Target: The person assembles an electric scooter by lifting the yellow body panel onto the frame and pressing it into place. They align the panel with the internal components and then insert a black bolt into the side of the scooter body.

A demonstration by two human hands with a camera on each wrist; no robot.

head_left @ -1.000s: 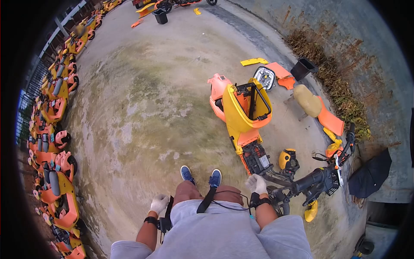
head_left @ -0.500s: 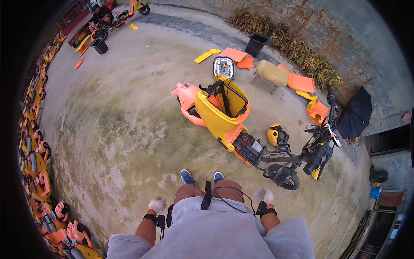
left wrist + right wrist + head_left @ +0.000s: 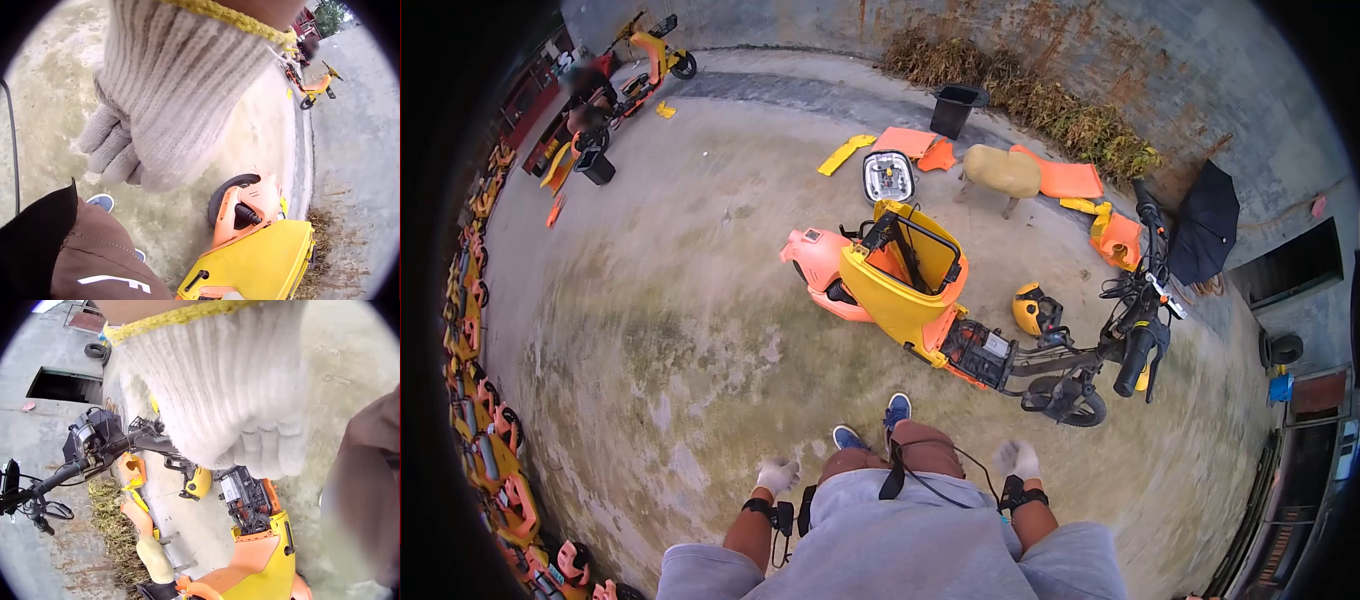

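My left hand (image 3: 777, 475), in a white knitted glove, hangs beside my thigh with its fingers loosely bent around nothing. On the other side, my gloved right hand (image 3: 1016, 459) also hangs loose and holds nothing. Ahead and to the right stands a partly stripped yellow and orange scooter (image 3: 892, 268), nearest to my right hand but apart from it. Its open yellow tub faces up, and the battery bay (image 3: 978, 352) lies uncovered before the bare front frame. The right wrist view shows the handlebar (image 3: 59, 478) with loose cables. A yellow helmet (image 3: 1028, 309) sits behind the frame.
Beyond the scooter lie a headlamp-like unit (image 3: 888, 178), orange panels (image 3: 1072, 180), a tan-topped stool (image 3: 1001, 170) and a black bin (image 3: 953, 112). A black umbrella (image 3: 1203, 225) leans by the wall. Scooters (image 3: 475, 400) line the left. Another person (image 3: 583, 95) is far back left.
The view has turned to the right, so the scooter appears farther left. My right hand, which overlapped the scooter's front frame earlier, is now apart from it. My feet have stepped.
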